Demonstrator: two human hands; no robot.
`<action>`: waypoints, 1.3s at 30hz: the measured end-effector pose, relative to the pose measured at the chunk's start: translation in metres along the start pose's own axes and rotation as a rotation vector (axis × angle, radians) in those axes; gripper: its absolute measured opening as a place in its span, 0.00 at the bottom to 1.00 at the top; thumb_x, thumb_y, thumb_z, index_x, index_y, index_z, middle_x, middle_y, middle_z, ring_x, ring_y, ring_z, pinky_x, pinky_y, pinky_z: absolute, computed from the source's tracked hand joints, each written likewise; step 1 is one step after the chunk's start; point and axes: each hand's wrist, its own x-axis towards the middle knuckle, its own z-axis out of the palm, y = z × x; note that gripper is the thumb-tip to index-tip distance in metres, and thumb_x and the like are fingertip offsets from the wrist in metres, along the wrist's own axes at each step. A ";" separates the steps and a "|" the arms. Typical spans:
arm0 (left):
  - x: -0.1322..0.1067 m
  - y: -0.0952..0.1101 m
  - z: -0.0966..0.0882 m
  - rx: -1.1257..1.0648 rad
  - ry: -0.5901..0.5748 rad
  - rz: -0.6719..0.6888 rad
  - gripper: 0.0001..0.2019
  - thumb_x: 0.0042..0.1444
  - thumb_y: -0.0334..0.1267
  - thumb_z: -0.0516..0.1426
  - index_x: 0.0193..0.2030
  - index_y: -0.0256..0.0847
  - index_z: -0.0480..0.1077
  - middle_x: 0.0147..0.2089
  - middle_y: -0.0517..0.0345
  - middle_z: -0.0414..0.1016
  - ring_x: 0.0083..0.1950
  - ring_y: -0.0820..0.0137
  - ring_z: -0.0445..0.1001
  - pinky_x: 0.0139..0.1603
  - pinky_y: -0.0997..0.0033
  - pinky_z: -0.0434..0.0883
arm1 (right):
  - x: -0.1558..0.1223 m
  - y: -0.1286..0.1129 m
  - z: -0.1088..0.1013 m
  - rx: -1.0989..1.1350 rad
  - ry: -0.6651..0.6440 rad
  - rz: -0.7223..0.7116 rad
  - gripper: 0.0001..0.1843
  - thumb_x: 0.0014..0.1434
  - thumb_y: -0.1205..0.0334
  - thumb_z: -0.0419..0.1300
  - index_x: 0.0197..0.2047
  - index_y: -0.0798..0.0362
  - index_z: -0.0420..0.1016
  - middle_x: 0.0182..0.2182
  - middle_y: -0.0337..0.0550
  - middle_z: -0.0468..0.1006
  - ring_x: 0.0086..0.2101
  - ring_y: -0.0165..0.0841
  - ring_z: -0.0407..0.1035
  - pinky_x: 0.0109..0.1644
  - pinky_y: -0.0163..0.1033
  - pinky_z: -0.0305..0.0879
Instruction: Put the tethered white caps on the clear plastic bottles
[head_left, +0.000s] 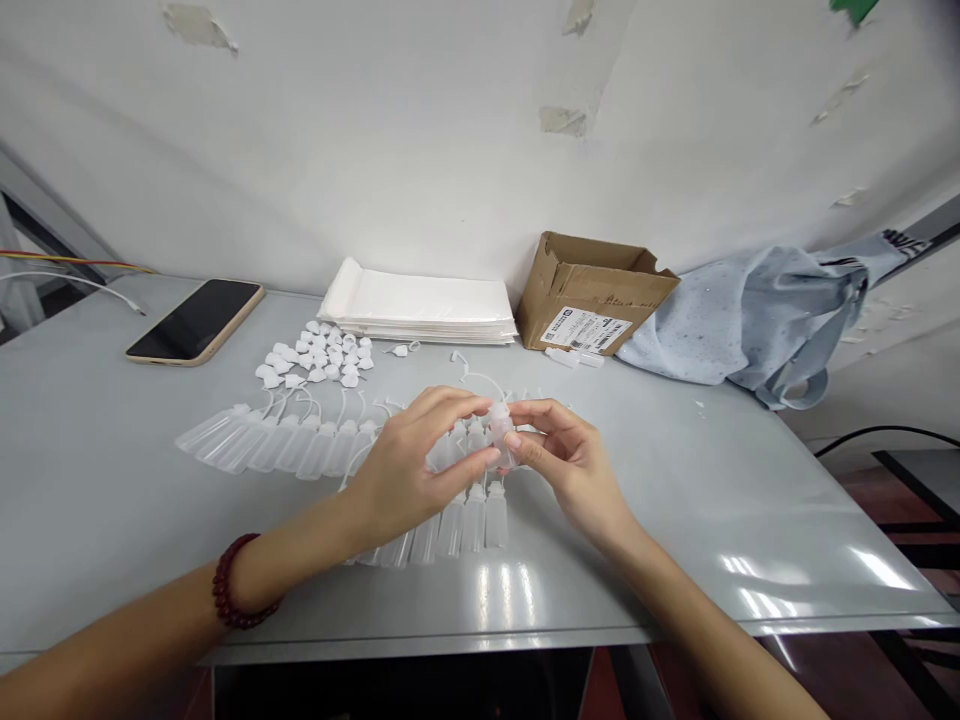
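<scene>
A small translucent plastic squeeze bottle (501, 430) stands nearly upright between my hands, a thin curved strap rising from its neck. My right hand (574, 460) pinches its side with thumb and fingers. From the other side, my left hand (412, 455) closes on it, fingertips at the neck and thumb against the body. Beneath and beside my hands, similar bottles lie in two rows: a back row (281, 445) and a front row (472, 525), partly hidden by my left hand and forearm. Behind the rows sits a pile of small white caps (322, 350).
A phone (196, 320) lies at the left, near a white cable (112, 293). Along the wall are a stack of white padded envelopes (427, 300), an open cardboard box (592, 300) and a light blue cloth (720, 315). Two small bottles (574, 357) lie before the box.
</scene>
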 end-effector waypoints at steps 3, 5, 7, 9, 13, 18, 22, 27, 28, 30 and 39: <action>-0.002 0.000 0.005 0.111 -0.028 0.075 0.23 0.54 0.39 0.62 0.56 0.43 0.63 0.51 0.51 0.71 0.52 0.61 0.68 0.50 0.60 0.69 | -0.002 -0.004 0.002 -0.004 0.027 0.027 0.14 0.52 0.55 0.67 0.39 0.52 0.73 0.36 0.41 0.77 0.29 0.34 0.77 0.32 0.40 0.75; -0.004 0.000 0.007 0.162 -0.035 0.101 0.26 0.53 0.40 0.63 0.57 0.44 0.60 0.50 0.51 0.70 0.53 0.59 0.66 0.49 0.58 0.69 | -0.005 -0.005 0.004 -0.025 0.050 0.044 0.14 0.52 0.54 0.67 0.38 0.52 0.72 0.37 0.41 0.76 0.29 0.35 0.78 0.31 0.40 0.75; -0.005 0.000 0.009 0.192 -0.026 0.124 0.25 0.53 0.40 0.63 0.56 0.44 0.60 0.49 0.52 0.70 0.53 0.59 0.65 0.49 0.57 0.69 | -0.007 -0.006 0.007 -0.054 0.071 0.039 0.14 0.52 0.54 0.67 0.38 0.52 0.72 0.37 0.40 0.76 0.30 0.36 0.78 0.31 0.39 0.75; -0.006 0.000 0.011 0.215 -0.003 0.145 0.24 0.53 0.40 0.63 0.55 0.44 0.60 0.49 0.51 0.69 0.53 0.58 0.64 0.50 0.56 0.68 | -0.010 -0.005 0.008 -0.080 0.084 0.022 0.13 0.53 0.54 0.66 0.38 0.51 0.71 0.37 0.40 0.76 0.31 0.36 0.78 0.31 0.39 0.76; -0.007 0.001 0.012 0.246 0.033 0.162 0.24 0.53 0.39 0.63 0.54 0.42 0.60 0.49 0.51 0.69 0.54 0.59 0.62 0.52 0.57 0.67 | -0.012 -0.003 0.009 -0.109 0.101 -0.005 0.13 0.54 0.54 0.65 0.39 0.51 0.70 0.35 0.41 0.77 0.31 0.37 0.79 0.32 0.40 0.75; -0.007 0.001 0.014 0.246 0.035 0.177 0.22 0.52 0.37 0.63 0.53 0.42 0.60 0.48 0.51 0.69 0.53 0.59 0.62 0.52 0.57 0.66 | -0.011 -0.002 0.008 -0.168 0.110 -0.045 0.11 0.54 0.56 0.65 0.38 0.51 0.70 0.27 0.38 0.77 0.30 0.36 0.77 0.31 0.38 0.73; -0.007 0.002 0.013 0.219 0.000 0.206 0.22 0.53 0.37 0.62 0.52 0.42 0.60 0.48 0.51 0.69 0.52 0.59 0.63 0.51 0.57 0.66 | -0.010 -0.004 0.005 -0.283 0.147 -0.119 0.09 0.54 0.57 0.66 0.33 0.52 0.72 0.26 0.38 0.76 0.27 0.31 0.73 0.30 0.36 0.70; -0.008 0.002 0.013 0.193 -0.032 0.251 0.23 0.53 0.35 0.62 0.53 0.42 0.59 0.48 0.52 0.70 0.51 0.60 0.63 0.52 0.58 0.66 | -0.006 -0.008 -0.002 -0.303 0.109 -0.083 0.12 0.55 0.54 0.64 0.29 0.54 0.73 0.25 0.39 0.75 0.27 0.29 0.69 0.30 0.35 0.66; -0.008 0.001 0.013 0.188 -0.039 0.254 0.23 0.53 0.35 0.63 0.53 0.42 0.59 0.48 0.52 0.70 0.51 0.60 0.62 0.51 0.58 0.66 | -0.005 -0.009 -0.004 -0.314 0.083 -0.061 0.12 0.55 0.54 0.64 0.29 0.54 0.73 0.25 0.38 0.74 0.26 0.29 0.68 0.30 0.35 0.65; -0.010 0.001 0.014 0.179 -0.075 0.243 0.23 0.52 0.36 0.63 0.53 0.41 0.59 0.48 0.51 0.70 0.51 0.60 0.62 0.51 0.59 0.66 | -0.003 -0.013 -0.010 -0.362 -0.004 -0.001 0.12 0.56 0.55 0.64 0.28 0.55 0.73 0.24 0.38 0.74 0.26 0.28 0.68 0.30 0.34 0.64; -0.018 0.011 0.020 0.186 -0.327 0.154 0.22 0.52 0.39 0.64 0.51 0.38 0.63 0.47 0.51 0.70 0.53 0.57 0.58 0.52 0.54 0.64 | -0.005 -0.037 -0.033 -0.690 -0.369 0.211 0.12 0.60 0.58 0.60 0.28 0.56 0.75 0.21 0.37 0.76 0.23 0.26 0.68 0.28 0.31 0.60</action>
